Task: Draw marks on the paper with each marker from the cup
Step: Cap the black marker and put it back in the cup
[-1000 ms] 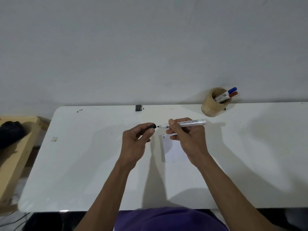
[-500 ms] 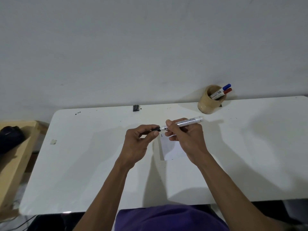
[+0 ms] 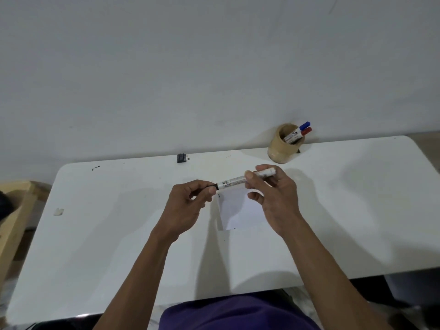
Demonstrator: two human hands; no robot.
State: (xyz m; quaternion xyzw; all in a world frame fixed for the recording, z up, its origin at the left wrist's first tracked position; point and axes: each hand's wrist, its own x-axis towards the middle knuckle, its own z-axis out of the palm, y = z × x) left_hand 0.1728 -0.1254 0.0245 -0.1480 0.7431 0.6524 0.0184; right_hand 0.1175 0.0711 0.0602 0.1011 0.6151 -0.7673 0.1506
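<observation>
A white marker (image 3: 234,181) with a black cap lies level in the air above a small white paper (image 3: 240,210) on the table. My right hand (image 3: 276,196) pinches the marker's barrel near its rear end. My left hand (image 3: 190,201) pinches the black cap (image 3: 213,186), which sits on the marker's tip. A short black mark (image 3: 218,195) shows at the paper's upper left corner. At the back right a tan cup (image 3: 283,146) holds a blue-capped marker (image 3: 300,128) and a red-capped marker (image 3: 302,133).
The white table (image 3: 345,222) stands against a grey wall. A small black clip (image 3: 181,158) lies at the table's far edge, a scrap of tape (image 3: 58,211) at the left. A wooden bench (image 3: 14,210) stands left of the table.
My hands came together and the cap went onto the marker's tip. My right hand slid back along the barrel toward its rear end.
</observation>
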